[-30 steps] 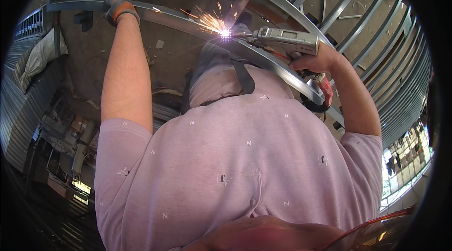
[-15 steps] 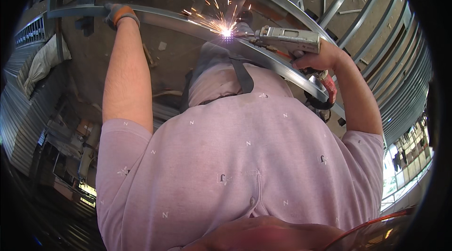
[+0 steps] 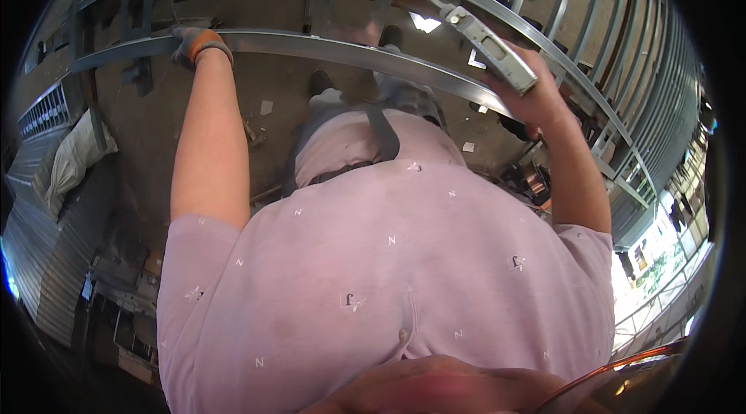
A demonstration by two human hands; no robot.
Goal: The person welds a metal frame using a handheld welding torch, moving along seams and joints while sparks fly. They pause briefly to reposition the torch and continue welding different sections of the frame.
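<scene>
A long grey metal frame spans the upper part of the head view, its near rail (image 3: 311, 47) crossing in front of my legs and its far rail (image 3: 497, 7) beyond. At the left, my left hand (image 3: 200, 49), in a grey and orange glove, is closed around the near rail. My bare right hand (image 3: 538, 94) grips a silver welding gun (image 3: 497, 53) from behind. Its nozzle points up and left, over the gap between the rails, and gives off no sparks. Most of the gun's handle is hidden by the hand.
Several parallel metal bars (image 3: 594, 33) lie to the right. A whitish sack (image 3: 74, 169) and corrugated metal sheets (image 3: 50, 251) stand at the left. Small scraps (image 3: 266, 107) are scattered on the floor, and a coil-like item (image 3: 535, 179) sits below my right forearm.
The bright sparks at the near rail have stopped. My right hand has lifted the welding gun away from that rail and tilted its nozzle up and left. My left hand keeps hold.
</scene>
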